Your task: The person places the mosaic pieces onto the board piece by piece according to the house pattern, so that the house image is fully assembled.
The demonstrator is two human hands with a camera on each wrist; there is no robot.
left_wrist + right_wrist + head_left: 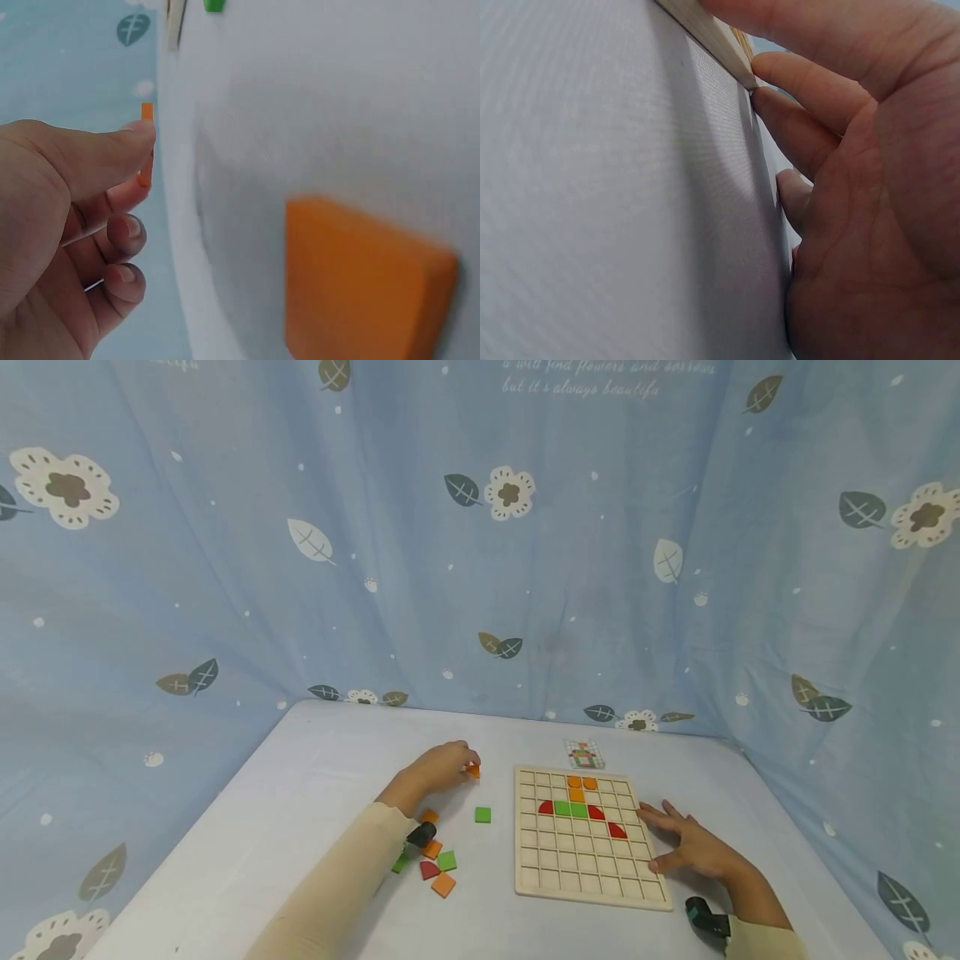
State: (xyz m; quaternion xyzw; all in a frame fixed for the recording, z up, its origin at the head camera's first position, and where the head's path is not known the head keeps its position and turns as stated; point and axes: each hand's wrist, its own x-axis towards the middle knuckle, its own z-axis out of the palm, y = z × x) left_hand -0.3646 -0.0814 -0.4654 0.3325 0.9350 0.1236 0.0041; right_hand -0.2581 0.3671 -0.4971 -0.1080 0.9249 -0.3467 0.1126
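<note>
Pinching an orange tile (473,772), the left hand (441,767) is beside a partly filled board (551,881).
Right hand (697,847), fingers spread, touches its edge; several loose tiles (443,884) lie unplaced.

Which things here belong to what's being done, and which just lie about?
Probably belong: orange piece in the left hand; grid board touched by the right hand; picture card; loose pieces.
Just surroundings: patterned curtain; white tabletop.
</note>
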